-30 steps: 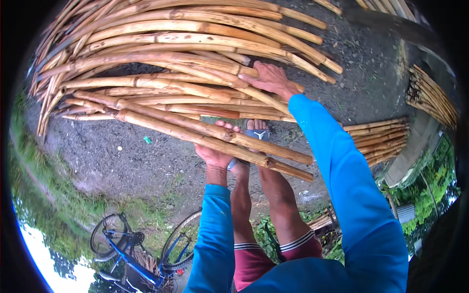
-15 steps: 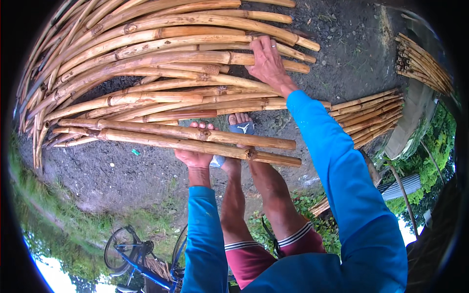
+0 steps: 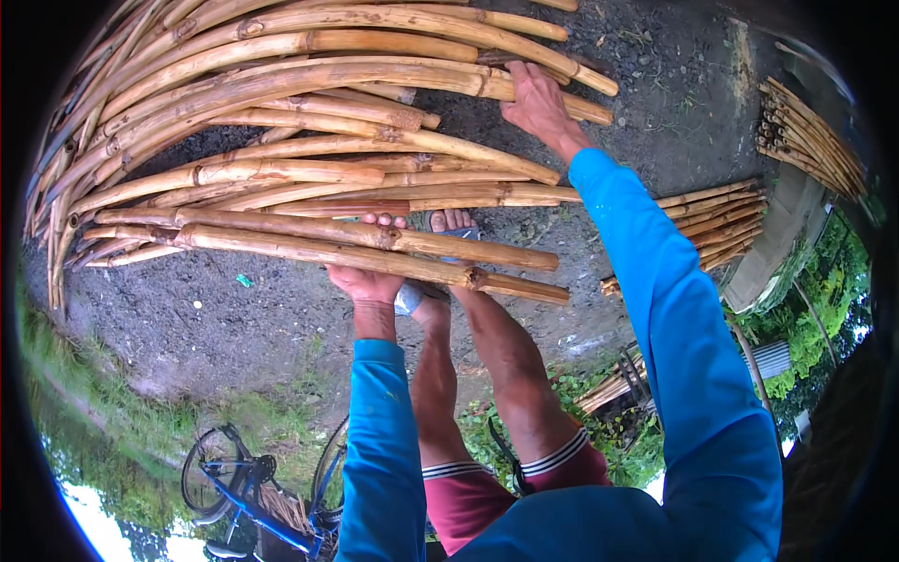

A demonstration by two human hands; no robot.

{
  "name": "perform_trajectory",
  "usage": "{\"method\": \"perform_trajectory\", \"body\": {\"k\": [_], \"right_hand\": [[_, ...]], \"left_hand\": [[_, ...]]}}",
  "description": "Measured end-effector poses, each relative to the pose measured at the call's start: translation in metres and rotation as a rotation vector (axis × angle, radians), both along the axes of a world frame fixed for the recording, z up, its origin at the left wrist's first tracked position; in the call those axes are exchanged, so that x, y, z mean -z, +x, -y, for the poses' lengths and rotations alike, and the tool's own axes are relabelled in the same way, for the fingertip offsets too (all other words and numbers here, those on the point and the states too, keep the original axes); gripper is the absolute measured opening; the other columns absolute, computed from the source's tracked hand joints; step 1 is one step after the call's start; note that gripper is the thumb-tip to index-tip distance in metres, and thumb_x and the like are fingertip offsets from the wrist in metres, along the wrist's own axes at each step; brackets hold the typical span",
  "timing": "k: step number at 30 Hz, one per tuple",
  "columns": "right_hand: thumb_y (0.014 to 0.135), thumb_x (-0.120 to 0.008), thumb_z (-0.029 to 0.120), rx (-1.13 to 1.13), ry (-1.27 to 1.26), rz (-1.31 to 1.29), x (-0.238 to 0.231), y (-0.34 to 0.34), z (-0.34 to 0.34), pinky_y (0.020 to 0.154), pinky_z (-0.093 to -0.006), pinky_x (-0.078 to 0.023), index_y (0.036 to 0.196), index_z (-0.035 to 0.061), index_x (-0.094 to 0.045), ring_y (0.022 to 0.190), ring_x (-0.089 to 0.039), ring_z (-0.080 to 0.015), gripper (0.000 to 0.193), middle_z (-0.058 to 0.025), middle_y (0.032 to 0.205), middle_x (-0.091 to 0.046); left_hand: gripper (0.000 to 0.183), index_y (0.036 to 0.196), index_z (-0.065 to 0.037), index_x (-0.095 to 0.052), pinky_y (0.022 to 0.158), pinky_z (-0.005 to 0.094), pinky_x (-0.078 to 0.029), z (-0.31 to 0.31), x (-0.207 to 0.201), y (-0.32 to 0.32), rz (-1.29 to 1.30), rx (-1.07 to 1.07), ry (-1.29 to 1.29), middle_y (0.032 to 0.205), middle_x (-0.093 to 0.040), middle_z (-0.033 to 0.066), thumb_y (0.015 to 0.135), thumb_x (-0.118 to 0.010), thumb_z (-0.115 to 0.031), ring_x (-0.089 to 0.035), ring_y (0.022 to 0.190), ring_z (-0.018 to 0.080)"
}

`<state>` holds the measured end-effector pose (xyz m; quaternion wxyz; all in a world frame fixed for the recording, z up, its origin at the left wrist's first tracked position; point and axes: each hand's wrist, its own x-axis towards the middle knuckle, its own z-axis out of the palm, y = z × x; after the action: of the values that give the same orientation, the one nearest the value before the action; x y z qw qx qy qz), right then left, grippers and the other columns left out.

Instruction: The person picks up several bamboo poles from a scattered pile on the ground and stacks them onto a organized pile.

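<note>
Two bamboo poles (image 3: pixel 318 247) rest side by side across my left hand (image 3: pixel 363 284), whose palm is under them and whose fingertips curl over the far side. Beyond them, my right hand (image 3: pixel 541 105) grips another bamboo pole (image 3: pixel 403 69) close to its right end, at the edge of a large pile of poles (image 3: pixel 234 172). The thumb side shows on the near edge of that pole, and the fingers reach over its top. My sandalled feet (image 3: pixel 453 245) are partly hidden below the held poles.
Shorter bamboo bundles lie to the right, one near (image 3: pixel 716 220) and one farther off (image 3: pixel 813 131). A blue bicycle (image 3: pixel 248 501) lies at the lower left by grass. Dark bare soil (image 3: pixel 187 328) runs under the pile, with green plants (image 3: pixel 815 337) at the right.
My right hand has moved slightly away and to the right, shifting the gripped pole toward the far poles. My left hand still bears its two poles; the view has shifted a little.
</note>
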<state>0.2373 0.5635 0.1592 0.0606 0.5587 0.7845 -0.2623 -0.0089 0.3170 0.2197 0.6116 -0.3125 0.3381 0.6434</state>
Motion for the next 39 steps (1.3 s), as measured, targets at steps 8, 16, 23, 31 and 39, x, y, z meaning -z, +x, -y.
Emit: {"method": "perform_trajectory", "body": {"k": [8,16,23,31,39], "right_hand": [[0.065,-0.081,0.026,0.078,-0.176,0.085,-0.008,-0.029,0.004,0.095,-0.0546,-0.041,0.12,0.0014,-0.05,0.113,-0.053,-0.0453,0.068,-0.0226,0.118,-0.055],[0.064,-0.074,0.033,-0.01,-0.368,0.114,-0.015,-0.022,0.0,0.099,-0.0573,-0.039,0.127,0.0033,-0.05,0.121,-0.05,-0.0426,0.073,-0.0235,0.122,-0.055],[0.077,-0.062,0.073,-0.106,-0.799,-0.182,-0.097,-0.008,0.078,0.106,-0.0472,-0.04,0.137,-0.0027,-0.042,0.127,-0.048,-0.0386,0.099,-0.0269,0.13,-0.053],[0.079,-0.069,0.065,0.047,-0.895,-0.113,-0.166,-0.025,0.146,0.104,-0.0418,-0.043,0.13,-0.0074,-0.043,0.123,-0.053,-0.0383,0.092,-0.0304,0.126,-0.055],[0.084,-0.066,0.061,0.036,-1.053,-0.375,-0.206,-0.019,0.175,0.104,-0.0395,-0.041,0.135,-0.0057,-0.043,0.12,-0.054,-0.0357,0.087,-0.0242,0.125,-0.057]], "left_hand": [[0.059,0.104,-0.001,-0.061,0.101,0.0511,-0.041,-0.002,0.002,-0.004,-0.003,0.045,0.03,0.099,-0.06,0.0144,0.087,-0.04,-0.053,-0.054,0.102,0.0347],[0.075,0.103,0.003,-0.061,0.1,0.0498,-0.043,-0.01,0.015,0.0,0.039,-0.007,0.01,0.095,-0.059,0.0153,0.083,-0.042,-0.066,-0.055,0.097,0.035],[0.082,0.106,0.005,-0.061,0.099,0.0495,-0.045,-0.007,-0.002,-0.005,0.011,-0.033,-0.085,0.099,-0.061,0.0175,0.082,-0.039,-0.071,-0.057,0.097,0.0346],[0.086,0.099,0.002,-0.059,0.089,0.0494,-0.05,-0.009,-0.059,-0.003,-0.074,-0.055,-0.294,0.087,-0.061,0.0159,0.086,-0.027,-0.077,-0.059,0.09,0.0337],[0.095,0.151,-0.016,-0.032,0.109,0.0534,-0.036,-0.003,-0.12,0.006,-0.262,-0.06,-0.444,0.145,-0.042,0.0159,0.084,-0.027,-0.083,-0.043,0.13,0.0354]]}}
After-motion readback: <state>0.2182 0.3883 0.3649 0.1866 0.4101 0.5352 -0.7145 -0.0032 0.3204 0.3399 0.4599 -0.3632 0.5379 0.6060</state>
